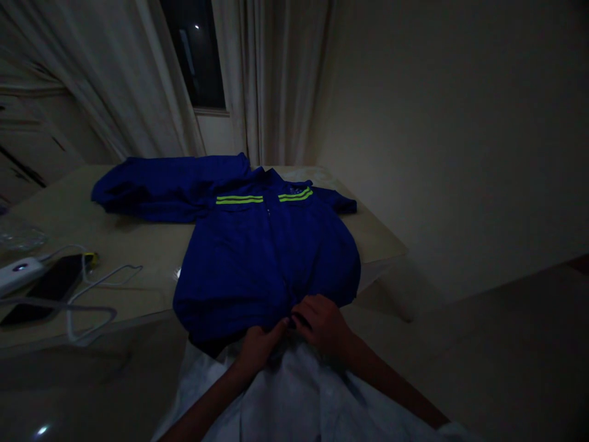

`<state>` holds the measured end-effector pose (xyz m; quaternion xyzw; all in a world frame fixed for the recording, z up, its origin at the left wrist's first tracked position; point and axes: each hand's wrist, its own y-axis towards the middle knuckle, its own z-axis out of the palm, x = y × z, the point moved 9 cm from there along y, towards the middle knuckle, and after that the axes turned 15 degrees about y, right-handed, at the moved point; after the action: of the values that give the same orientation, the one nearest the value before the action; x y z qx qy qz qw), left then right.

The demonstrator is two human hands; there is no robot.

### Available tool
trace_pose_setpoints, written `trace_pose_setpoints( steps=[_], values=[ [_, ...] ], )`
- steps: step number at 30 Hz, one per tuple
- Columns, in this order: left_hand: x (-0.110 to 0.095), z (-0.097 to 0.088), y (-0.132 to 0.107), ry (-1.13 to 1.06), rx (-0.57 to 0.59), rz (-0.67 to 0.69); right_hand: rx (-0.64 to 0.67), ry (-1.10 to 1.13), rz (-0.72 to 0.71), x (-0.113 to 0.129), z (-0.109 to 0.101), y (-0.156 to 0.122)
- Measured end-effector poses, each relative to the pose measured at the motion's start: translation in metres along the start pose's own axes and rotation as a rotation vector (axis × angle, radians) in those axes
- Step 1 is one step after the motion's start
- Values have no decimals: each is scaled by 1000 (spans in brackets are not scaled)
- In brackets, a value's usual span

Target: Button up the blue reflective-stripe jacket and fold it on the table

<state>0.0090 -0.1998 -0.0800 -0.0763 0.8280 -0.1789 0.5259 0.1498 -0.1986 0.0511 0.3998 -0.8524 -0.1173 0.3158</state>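
Note:
A dark blue jacket [267, 258] with yellow-green stripes across the chest lies front up on the table, its hem hanging over the near edge. One sleeve stretches out to the left; the other lies short at the right. At the bottom of the front opening, my left hand [262, 347] pinches the hem with thumb and fingers. Close beside it, my right hand [322, 322] is closed on the same hem, fingers curled. Whatever small part sits between the fingertips is too dark to make out.
The pale table [138, 264] carries a black phone [48, 288], a white device [21, 274] and loose white cables [99, 282] at the left. Clear plastic [21, 236] lies behind them. Curtains [285, 80] and a window [196, 55] stand at the back, a wall [460, 135] at right.

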Motion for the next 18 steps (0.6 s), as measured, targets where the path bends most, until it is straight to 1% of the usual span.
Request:
trace_pose_setpoints(
  steps=[2, 5, 7, 11, 13, 15, 18],
  values=[
    [-1, -2, -4, 14, -13, 13, 0, -60, -26, 1, 3, 1],
    [-3, -4, -9, 55, -35, 35, -62, -91, 18, -2, 2, 5],
    [-6, -5, -11, 72, -44, 49, -73, -85, 36, -3, 2, 7],
    [-13, -6, -12, 108, -46, 72, -11, -56, 26, -3, 5, 8],
    [-15, -6, -12, 132, -34, 77, -19, -23, 78, -11, -1, 11],
    [-13, -2, -11, 176, 7, 48, -34, 25, 140, -21, -9, 18],
    [-7, 3, -12, 247, 67, 4, -8, 97, 184, -41, -19, 41]
  ],
)
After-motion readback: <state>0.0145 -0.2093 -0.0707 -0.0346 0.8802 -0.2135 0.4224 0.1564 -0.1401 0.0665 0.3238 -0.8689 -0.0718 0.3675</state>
